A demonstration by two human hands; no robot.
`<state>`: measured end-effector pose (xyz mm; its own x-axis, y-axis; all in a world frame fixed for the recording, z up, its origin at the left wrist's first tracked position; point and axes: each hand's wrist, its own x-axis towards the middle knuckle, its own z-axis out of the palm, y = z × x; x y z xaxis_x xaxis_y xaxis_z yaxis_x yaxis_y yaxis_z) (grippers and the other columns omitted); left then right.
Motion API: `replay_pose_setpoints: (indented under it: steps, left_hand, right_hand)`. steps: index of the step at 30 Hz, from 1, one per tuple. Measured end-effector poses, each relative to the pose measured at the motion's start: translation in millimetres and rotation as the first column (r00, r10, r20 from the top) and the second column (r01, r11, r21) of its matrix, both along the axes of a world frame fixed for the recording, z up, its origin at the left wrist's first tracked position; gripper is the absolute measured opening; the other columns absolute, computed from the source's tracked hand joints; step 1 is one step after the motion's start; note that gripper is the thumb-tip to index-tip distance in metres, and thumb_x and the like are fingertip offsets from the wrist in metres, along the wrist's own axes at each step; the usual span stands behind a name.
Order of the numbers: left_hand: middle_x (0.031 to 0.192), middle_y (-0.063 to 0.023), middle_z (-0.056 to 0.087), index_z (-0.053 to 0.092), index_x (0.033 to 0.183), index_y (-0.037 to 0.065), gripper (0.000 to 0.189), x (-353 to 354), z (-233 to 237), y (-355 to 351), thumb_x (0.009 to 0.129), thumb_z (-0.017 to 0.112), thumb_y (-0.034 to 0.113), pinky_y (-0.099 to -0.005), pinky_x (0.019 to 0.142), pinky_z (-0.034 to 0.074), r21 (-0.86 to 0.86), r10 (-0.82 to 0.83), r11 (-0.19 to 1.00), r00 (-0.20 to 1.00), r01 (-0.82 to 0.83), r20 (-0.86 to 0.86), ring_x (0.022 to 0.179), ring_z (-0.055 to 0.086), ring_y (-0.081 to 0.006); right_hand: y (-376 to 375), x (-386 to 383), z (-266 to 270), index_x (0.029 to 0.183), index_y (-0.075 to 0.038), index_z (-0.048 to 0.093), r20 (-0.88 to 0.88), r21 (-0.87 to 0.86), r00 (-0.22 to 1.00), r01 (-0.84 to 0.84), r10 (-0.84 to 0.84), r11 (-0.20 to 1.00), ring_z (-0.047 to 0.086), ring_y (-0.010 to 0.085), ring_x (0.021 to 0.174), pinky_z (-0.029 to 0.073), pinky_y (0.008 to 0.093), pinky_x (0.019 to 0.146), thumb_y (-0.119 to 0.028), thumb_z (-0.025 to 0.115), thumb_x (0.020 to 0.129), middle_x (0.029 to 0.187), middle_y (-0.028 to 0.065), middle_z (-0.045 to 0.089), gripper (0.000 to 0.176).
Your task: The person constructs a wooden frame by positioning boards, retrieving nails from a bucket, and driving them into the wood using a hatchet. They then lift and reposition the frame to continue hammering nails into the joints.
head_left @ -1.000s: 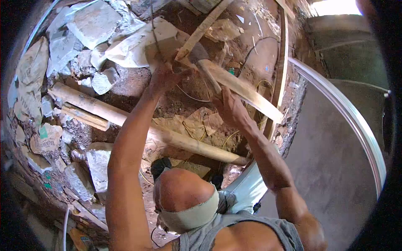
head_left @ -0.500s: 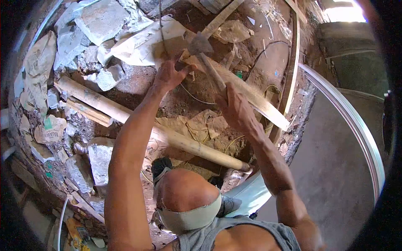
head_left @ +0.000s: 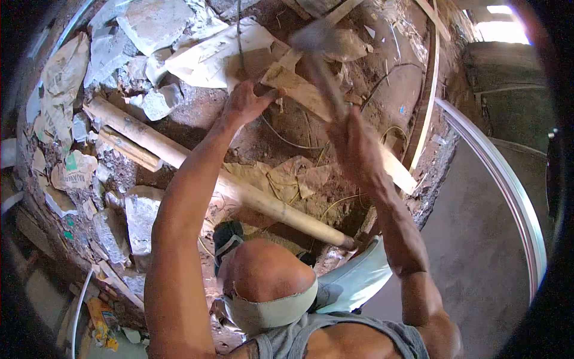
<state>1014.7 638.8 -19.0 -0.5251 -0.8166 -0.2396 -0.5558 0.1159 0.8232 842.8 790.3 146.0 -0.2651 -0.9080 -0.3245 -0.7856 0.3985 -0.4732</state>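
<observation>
My right hand [head_left: 357, 146] grips the wooden handle of a hatchet [head_left: 326, 81], whose dark wedge-shaped head is blurred by motion. The tool is raised over a pale wooden board [head_left: 299, 93]. The board lies slantwise, running from upper middle down to the right, partly hidden behind my right hand and wrist. At the board's upper left end, my left hand [head_left: 248, 103] has its thumb and fingers closed around the edge. Beside that hand, a crumpled white sheet [head_left: 221, 57] lies on the rubble, with a dark cable hanging in front of it.
A round pole [head_left: 269, 203] crosses the dirt below the board, near a short timber [head_left: 128, 149]. Broken concrete slabs [head_left: 152, 27] and paper sacks [head_left: 63, 90] pile up at the left. Thin wires loop over the soil. Long metal strips [head_left: 508, 179] curve along the grey floor [head_left: 472, 239].
The hatchet has lifted up and to the right, away from the board's end, and my right hand has shifted right with it. My left hand stays on the board.
</observation>
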Motion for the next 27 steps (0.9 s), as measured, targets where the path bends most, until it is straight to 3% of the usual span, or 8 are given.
replay_pose_setpoints:
  steps: [4,9,11,15,19,21,25,27]
  left_hand:
    - [0.113,-0.0217,0.065,0.059,0.125,0.009,0.073,2,16,-2,0.076,0.068,0.062,-0.044,0.093,0.049,-0.008,0.011,1.0,1.0,-0.011,0.014,0.106,0.062,-0.0385]
    - [0.109,-0.0208,0.067,0.061,0.121,0.008,0.07,3,6,-7,0.075,0.07,0.059,-0.043,0.09,0.051,-0.032,0.005,0.999,0.998,-0.007,-0.06,0.104,0.063,-0.0374]
    - [0.108,-0.0194,0.067,0.061,0.121,0.007,0.067,1,-2,-7,0.076,0.072,0.056,-0.0413,0.087,0.052,0.023,0.006,1.0,1.0,-0.005,-0.03,0.102,0.064,-0.0356]
    - [0.108,-0.0187,0.068,0.059,0.123,0.008,0.063,1,1,-3,0.078,0.073,0.05,-0.0406,0.086,0.052,-0.072,-0.007,0.997,0.991,-0.003,-0.135,0.101,0.065,-0.0342]
    - [0.104,-0.0166,0.069,0.059,0.123,0.008,0.06,0,9,0,0.079,0.073,0.047,-0.0403,0.086,0.052,-0.132,0.006,0.991,0.986,-0.028,-0.167,0.098,0.066,-0.0334]
    - [0.103,-0.0159,0.07,0.059,0.123,0.007,0.06,0,3,-13,0.079,0.074,0.047,-0.0402,0.086,0.052,-0.17,0.022,0.984,0.989,-0.047,-0.149,0.098,0.066,-0.0333]
    - [0.101,-0.0188,0.069,0.06,0.123,0.009,0.065,0,-2,-9,0.076,0.075,0.051,-0.0437,0.083,0.053,-0.182,-0.005,0.983,0.975,-0.037,-0.224,0.094,0.067,-0.0346]
    - [0.102,-0.0216,0.069,0.062,0.116,0.002,0.054,-1,-4,-11,0.08,0.071,0.042,-0.0408,0.085,0.052,-0.006,-0.048,0.999,0.996,0.049,0.07,0.097,0.067,-0.0345]
  right_hand:
    - [-5,14,16,0.114,0.002,0.05,0.214,-0.49,0.968,0.225,-0.134,0.842,0.058,0.0256,0.069,0.047,0.039,0.063,-0.028,0.052,0.096,0.087,0.0154,0.064,0.035]
    - [12,-27,-66,0.097,-0.001,0.052,0.273,-0.099,0.961,0.072,-0.042,0.992,0.055,0.0238,0.065,0.042,0.0373,0.051,-0.022,0.053,0.096,0.075,0.0126,0.054,0.02]
    - [15,-39,-69,0.097,0.0,0.054,-0.781,-0.242,0.562,-0.675,0.274,0.697,0.055,0.0288,0.068,0.044,0.0424,0.058,-0.021,0.055,0.094,0.082,0.0166,0.056,0.021]
    - [-10,15,27,0.096,-0.001,0.057,0.19,-0.533,0.974,0.207,-0.122,0.82,0.059,0.0266,0.077,0.047,0.0412,0.07,-0.018,0.058,0.093,0.091,0.0152,0.059,0.017]
    - [18,-34,-100,0.104,-0.001,0.053,-0.159,-0.254,0.965,-0.243,0.208,0.936,0.059,0.0259,0.079,0.049,0.0409,0.069,-0.017,0.058,0.092,0.086,0.0167,0.058,0.021]
    - [3,-43,-106,0.106,-0.001,0.052,0.177,-0.469,0.921,-0.232,0.348,0.852,0.058,0.0257,0.079,0.049,0.0409,0.069,-0.017,0.058,0.092,0.085,0.017,0.057,0.022]
    - [-15,2,15,0.095,-0.004,0.054,-0.185,-0.531,0.982,-0.067,-0.039,0.844,0.053,0.0186,0.057,0.045,0.034,0.049,-0.016,0.06,0.092,0.073,0.008,0.056,0.013]
    - [-15,5,34,0.095,-0.007,0.054,0.521,-0.394,0.845,0.364,-0.121,0.844,0.053,0.0205,0.059,0.047,0.0361,0.055,-0.016,0.062,0.09,0.072,0.0052,0.056,0.013]
